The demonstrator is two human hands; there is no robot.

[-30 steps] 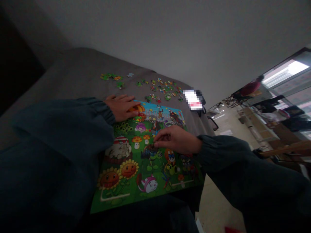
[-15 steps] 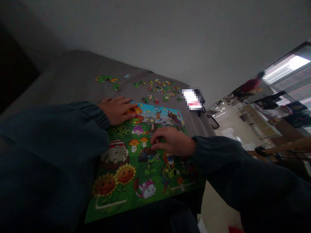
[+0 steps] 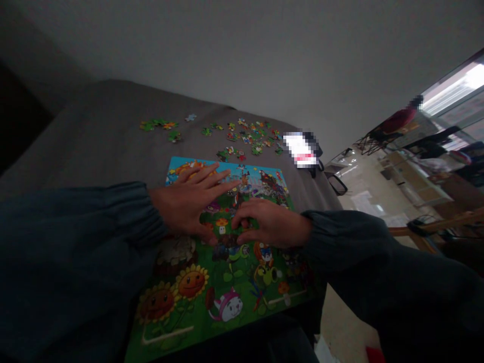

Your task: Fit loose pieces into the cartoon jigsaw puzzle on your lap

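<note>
A colourful board printed with cartoon sunflowers, mushrooms and a pink-and-white cat lies flat on the grey cloth. My left hand rests over its upper left part, fingers spread, holding nothing. Close beside it, my right hand is bent over the middle of the board, thumb and fingers curled toward each other; whatever lies between the fingertips is too small or hidden to name. Beyond the board's far edge are several loose jigsaw pieces, with more green and orange pieces to the left.
The grey cloth runs up to a pale wall. Right of the pieces lies a bright, blurred-out phone-like screen with dark glasses-like loops beside it. Farther right, below, are a floor, furniture and a person in red near a window.
My left hand has moved right and nearer to my right hand, fingers now spread wide, uncovering the board's upper left corner. My right hand has stayed over nearly the same place.
</note>
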